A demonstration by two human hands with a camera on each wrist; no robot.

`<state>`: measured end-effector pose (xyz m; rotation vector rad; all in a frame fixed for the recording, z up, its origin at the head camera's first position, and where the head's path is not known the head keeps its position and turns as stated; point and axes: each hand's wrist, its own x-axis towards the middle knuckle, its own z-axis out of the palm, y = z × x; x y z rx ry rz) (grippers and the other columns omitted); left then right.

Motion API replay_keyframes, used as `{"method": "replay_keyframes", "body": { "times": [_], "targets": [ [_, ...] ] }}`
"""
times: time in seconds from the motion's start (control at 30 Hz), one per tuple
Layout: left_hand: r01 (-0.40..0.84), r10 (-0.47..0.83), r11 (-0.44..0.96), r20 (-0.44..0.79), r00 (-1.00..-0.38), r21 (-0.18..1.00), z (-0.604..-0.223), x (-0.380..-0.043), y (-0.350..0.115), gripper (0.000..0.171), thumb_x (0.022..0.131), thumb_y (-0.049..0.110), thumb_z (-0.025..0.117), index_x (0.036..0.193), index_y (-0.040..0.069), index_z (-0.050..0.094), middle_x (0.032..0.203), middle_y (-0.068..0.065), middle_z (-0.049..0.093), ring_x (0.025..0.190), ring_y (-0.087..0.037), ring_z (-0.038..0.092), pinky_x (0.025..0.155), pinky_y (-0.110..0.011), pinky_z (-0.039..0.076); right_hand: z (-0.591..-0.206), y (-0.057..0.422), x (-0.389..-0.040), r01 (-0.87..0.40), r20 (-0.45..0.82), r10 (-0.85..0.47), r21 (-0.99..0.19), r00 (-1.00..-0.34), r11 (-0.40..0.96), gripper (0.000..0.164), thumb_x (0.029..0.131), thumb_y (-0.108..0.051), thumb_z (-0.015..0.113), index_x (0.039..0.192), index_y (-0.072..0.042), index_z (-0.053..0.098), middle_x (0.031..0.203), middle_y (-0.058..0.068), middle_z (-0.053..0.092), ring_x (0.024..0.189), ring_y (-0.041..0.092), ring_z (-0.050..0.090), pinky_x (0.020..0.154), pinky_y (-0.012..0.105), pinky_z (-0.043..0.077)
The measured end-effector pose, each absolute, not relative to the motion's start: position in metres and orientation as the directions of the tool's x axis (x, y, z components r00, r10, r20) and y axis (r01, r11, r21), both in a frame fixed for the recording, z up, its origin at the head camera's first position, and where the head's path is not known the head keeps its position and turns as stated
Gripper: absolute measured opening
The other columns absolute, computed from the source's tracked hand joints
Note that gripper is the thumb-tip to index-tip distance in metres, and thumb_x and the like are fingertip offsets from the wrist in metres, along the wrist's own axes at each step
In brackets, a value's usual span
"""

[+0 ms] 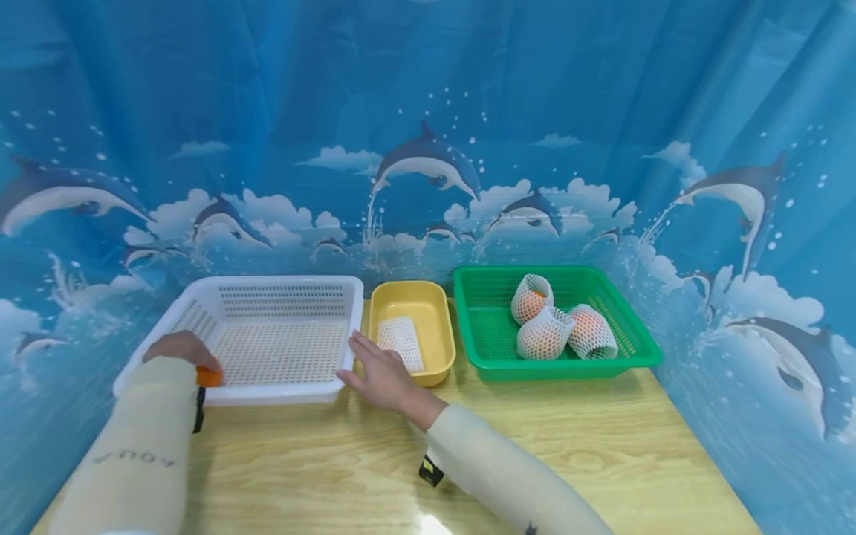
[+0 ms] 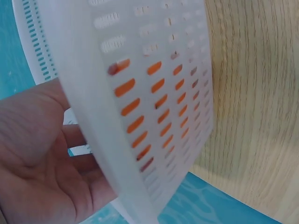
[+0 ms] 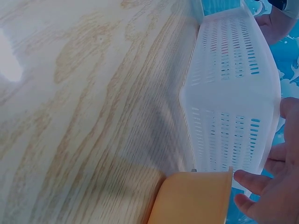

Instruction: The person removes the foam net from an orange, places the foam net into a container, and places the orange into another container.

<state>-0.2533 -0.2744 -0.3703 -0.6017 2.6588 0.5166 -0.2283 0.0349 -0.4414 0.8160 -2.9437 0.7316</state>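
My left hand (image 1: 182, 349) reaches over the front left rim of the white slotted basket (image 1: 281, 394). Its fingers grip an orange fruit (image 1: 209, 377) low inside that corner, mostly hidden by the hand. Through the slots in the left wrist view, the orange fruit (image 2: 133, 106) shows as orange patches, while the left hand (image 2: 42, 154) dips behind the rim. With fingers extended, my right hand (image 1: 384, 375) touches the basket's right rim near its front corner. A yellow tray (image 1: 435, 327) stands beside that hand, holding a white foam net sleeve (image 1: 400, 342).
A green basket (image 1: 488, 365) on the right holds three round fruits in white foam nets (image 1: 545, 336). All the containers stand on a wood-grain table (image 1: 321, 468). A blue dolphin-print curtain (image 1: 287, 111) hangs behind and at both sides.
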Motion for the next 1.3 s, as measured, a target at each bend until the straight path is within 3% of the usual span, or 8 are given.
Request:
{"method": "replay_keyframes", "body": {
  "times": [0.23,0.5,0.93,1.3],
  "targets": [
    [-0.482,-0.361,0.841,-0.410,-0.838,0.245,-0.379,-0.266,-0.280,0.031,0.082,0.013,0.074,0.100,-0.010,0.062,0.089,-0.022,0.060,0.080,-0.032,0.054,0.064,-0.037,0.051,-0.440,0.034,-0.228,-0.487,0.119,-0.487,-0.430,-0.865,0.760,0.068,0.101,-0.050,0.042,0.152,-0.007,0.029,0.160,0.004,0.022,0.145,0.017,0.025,0.111,0.044,0.032],
    [-0.472,-0.351,0.841,-0.398,-0.848,0.265,-0.378,-0.261,-0.280,0.035,0.085,0.013,0.072,0.106,-0.012,0.060,0.089,-0.023,0.059,0.079,-0.032,0.054,0.062,-0.037,0.052,-0.438,0.034,-0.228,-0.491,0.114,-0.497,-0.448,-0.860,0.747,0.068,0.101,-0.049,0.043,0.152,-0.006,0.029,0.160,0.005,0.021,0.145,0.020,0.025,0.112,0.046,0.031],
    [-0.470,-0.355,0.848,-0.395,-0.847,0.246,-0.356,-0.249,-0.269,0.042,0.095,0.020,0.061,0.115,-0.015,0.053,0.092,-0.025,0.057,0.083,-0.033,0.053,0.071,-0.038,0.052,-0.436,0.031,-0.230,-0.485,0.110,-0.496,-0.465,-0.862,0.740,0.069,0.100,-0.049,0.045,0.152,-0.006,0.028,0.160,0.005,0.021,0.145,0.020,0.025,0.113,0.048,0.030],
    [-0.397,-0.295,0.894,-0.395,-0.870,0.206,-0.351,-0.269,-0.267,0.048,0.096,0.019,0.058,0.127,-0.016,0.046,0.122,-0.036,0.049,0.101,-0.044,0.051,0.092,-0.055,0.048,-0.437,0.033,-0.231,-0.474,0.122,-0.489,-0.528,-0.863,0.705,0.067,0.099,-0.047,0.048,0.151,-0.006,0.031,0.159,0.005,0.024,0.144,0.023,0.026,0.113,0.050,0.029]
  ]
}}
